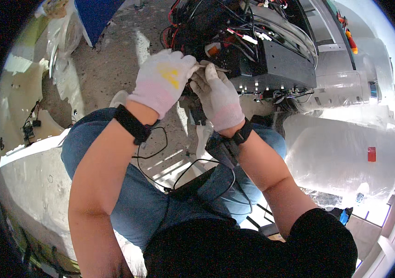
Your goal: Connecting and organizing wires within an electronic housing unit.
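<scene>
Both my hands wear white knit gloves with pink cuffs. My left hand [164,76], marked with a yellow patch, is closed, its fingertips meeting those of my right hand [217,92]. My right hand pinches with thumb and fingers. A small, thin piece seems to lie between the fingertips, mostly hidden; I cannot make out what it is. Just beyond them stands a black metal box [283,66] with bundled black and red wires above it. White connectors [249,39] hang among those wires. An orange-and-white piece [213,49] sits close to my fingertips.
On the right lies a large part wrapped in clear plastic [341,155]. A tool with orange-yellow handles [351,42] rests at the upper right. Curved pale panels [19,113] stand left, and a blue panel [96,17] at the top. A black cable [197,161] loops across my legs.
</scene>
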A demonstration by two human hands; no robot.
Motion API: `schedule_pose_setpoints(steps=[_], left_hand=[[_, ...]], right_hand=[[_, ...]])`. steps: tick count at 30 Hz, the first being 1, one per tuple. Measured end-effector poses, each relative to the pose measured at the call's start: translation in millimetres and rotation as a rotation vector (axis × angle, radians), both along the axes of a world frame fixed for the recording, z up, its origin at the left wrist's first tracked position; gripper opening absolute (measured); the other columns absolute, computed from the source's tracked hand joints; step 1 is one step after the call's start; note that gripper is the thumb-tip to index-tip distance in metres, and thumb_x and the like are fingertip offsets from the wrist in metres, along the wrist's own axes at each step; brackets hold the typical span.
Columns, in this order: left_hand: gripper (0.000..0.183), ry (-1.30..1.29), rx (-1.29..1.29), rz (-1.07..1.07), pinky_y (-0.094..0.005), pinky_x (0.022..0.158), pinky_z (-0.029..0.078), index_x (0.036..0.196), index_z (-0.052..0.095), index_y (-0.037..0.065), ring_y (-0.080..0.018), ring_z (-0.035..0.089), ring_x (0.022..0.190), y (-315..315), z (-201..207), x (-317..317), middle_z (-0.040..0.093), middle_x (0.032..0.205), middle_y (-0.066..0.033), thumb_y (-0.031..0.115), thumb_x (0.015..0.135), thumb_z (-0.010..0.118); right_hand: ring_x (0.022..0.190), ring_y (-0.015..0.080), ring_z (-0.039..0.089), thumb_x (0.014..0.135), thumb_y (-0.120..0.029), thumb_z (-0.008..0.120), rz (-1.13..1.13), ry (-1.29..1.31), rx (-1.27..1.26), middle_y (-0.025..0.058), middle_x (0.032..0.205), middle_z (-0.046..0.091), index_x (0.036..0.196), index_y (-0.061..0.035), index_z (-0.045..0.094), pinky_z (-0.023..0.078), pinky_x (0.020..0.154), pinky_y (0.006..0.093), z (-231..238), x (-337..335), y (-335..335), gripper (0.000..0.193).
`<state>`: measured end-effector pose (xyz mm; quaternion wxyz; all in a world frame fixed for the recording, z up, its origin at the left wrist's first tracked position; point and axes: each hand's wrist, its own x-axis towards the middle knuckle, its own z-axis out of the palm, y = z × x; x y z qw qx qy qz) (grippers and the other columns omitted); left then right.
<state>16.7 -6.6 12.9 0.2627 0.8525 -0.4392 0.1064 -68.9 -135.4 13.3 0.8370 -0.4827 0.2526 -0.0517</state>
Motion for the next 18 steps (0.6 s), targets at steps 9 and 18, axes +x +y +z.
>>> schedule_pose_setpoints(steps=[9,18], left_hand=[[0.018,-0.209,0.174,0.078,-0.0333,0.058,0.048,0.097,0.057,0.016,-0.0202,0.059,0.074,-11,-1,-17,0.055,0.081,-0.0018,0.020,0.080,0.055],[0.021,-0.016,0.147,-0.032,-0.0363,0.055,0.050,0.094,0.055,0.014,-0.0252,0.062,0.070,-8,-9,-7,0.059,0.077,-0.0068,0.032,0.091,0.046]], right_hand=[[0.096,0.0134,0.055,0.096,-0.028,0.047,-0.074,0.073,-0.033,0.0033,0.102,0.058,0.109,-0.0064,0.053,0.044,0.084,0.0291,2,-4,5,0.026],[0.082,0.0094,0.054,0.095,-0.030,0.049,-0.062,0.049,-0.112,0.0018,0.096,0.059,0.107,-0.0054,0.056,0.044,0.071,0.0230,-4,-5,4,0.029]])
